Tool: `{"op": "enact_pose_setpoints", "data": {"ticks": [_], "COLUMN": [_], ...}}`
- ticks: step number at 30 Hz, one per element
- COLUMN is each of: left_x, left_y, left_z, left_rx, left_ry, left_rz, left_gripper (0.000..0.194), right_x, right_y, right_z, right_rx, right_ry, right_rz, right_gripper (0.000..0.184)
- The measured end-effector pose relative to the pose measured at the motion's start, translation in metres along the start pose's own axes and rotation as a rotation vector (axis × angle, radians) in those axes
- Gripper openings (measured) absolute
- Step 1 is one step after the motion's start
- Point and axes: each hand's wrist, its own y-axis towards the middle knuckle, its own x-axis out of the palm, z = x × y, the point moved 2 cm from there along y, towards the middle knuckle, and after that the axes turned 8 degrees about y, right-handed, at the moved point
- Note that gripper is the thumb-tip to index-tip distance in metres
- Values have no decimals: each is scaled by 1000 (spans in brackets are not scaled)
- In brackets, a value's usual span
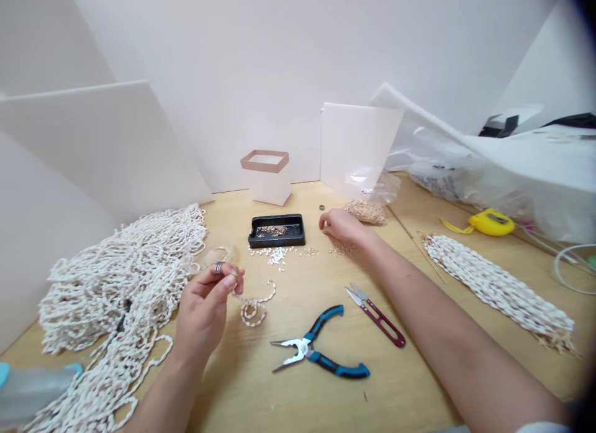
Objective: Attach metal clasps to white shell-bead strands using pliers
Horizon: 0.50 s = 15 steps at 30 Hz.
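Note:
My left hand (pixel 207 302) is raised above the wooden table (pixel 298 396), with its fingers pinched on the end of a short strand of white shell beads (pixel 254 307). The strand's other end lies coiled on the table just right of that hand. My right hand (pixel 339 227) reaches far forward, its fingers curled down onto a small scatter of tiny beads (pixel 342 250) beside a black tray (pixel 277 230). What that hand's fingertips hold is too small to see. Loose white beads (pixel 277 255) lie in front of the tray.
A big heap of white bead strands (pixel 125 284) fills the left side, and another bundle (pixel 498 287) lies at right. Blue-handled pliers (pixel 319 349) and red thread snips (pixel 377 315) lie near the front. Further back are a white box (pixel 267 177), a bag of beads (pixel 370 206), a yellow tape measure (pixel 491 222) and plastic sheeting (pixel 512 166).

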Motion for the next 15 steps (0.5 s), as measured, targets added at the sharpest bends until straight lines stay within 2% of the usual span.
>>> {"op": "enact_pose_setpoints", "data": {"ticks": [3, 6, 11, 15], "left_x": [0, 1, 1, 2], "left_y": [1, 2, 3, 3], "left_z": [-3, -5, -5, -8], "left_rx": [-2, -4, -1, -51], "left_ry": [0, -4, -26, -31], "left_rz": [5, 10, 12, 14], "left_gripper": [11, 13, 14, 16], "right_x": [9, 9, -9, -21], "right_y": [3, 1, -5, -13], "right_z": [5, 7, 6, -5], "right_rx": [4, -8, -51, -102], "right_ry": [87, 233, 605, 938], "right_rz": [20, 47, 105, 70], "right_gripper": [33, 33, 29, 21]}}
